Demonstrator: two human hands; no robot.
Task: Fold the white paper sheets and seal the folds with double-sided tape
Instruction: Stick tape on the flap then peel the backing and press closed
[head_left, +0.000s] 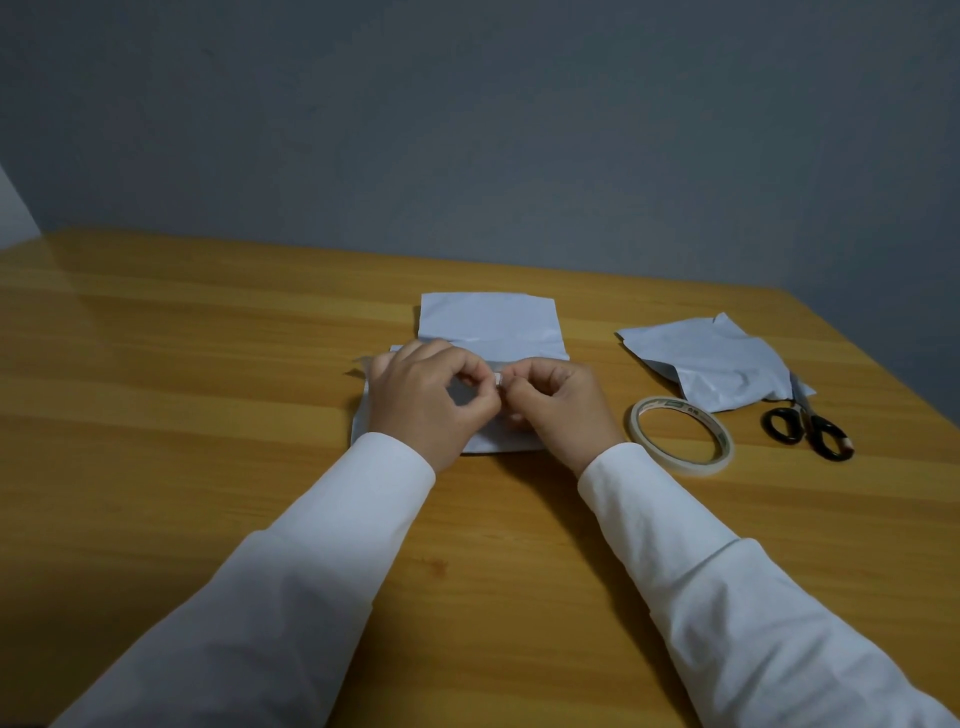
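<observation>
So both hands are up close together over the middle of the wooden surface (208, 374), right above a folded white paper sheet (488, 322). The left hand (431, 397) and the right hand (558, 402) each have their fingers curled in, and between the fingertips they're pinching a tiny pale bit of tape (498, 380), one hand on each side of it. It's too small to tell if there's backing coming off it or not. Both arms are in long white sleeves (332, 545) coming in from the bottom of the view.

The paper sheet lies flat under the hands, with a flap sticking out past the knuckles toward the wall and a visible crease running across it just beyond the fingers. Its near edge peeks out below the wrists.

Off to the right, just beside the right wrist, there's the roll of double-sided tape (681, 434) lying flat on the surface. A bit further back and right is a second, crumpled-looking folded sheet (722, 364), and a pair of black-handled scissors (808, 428) with the blades tucked partly under that sheet's corner. The roll and the scissors sit near each other but aren't touching. A plain grey wall (467, 130) runs behind the whole thing.
</observation>
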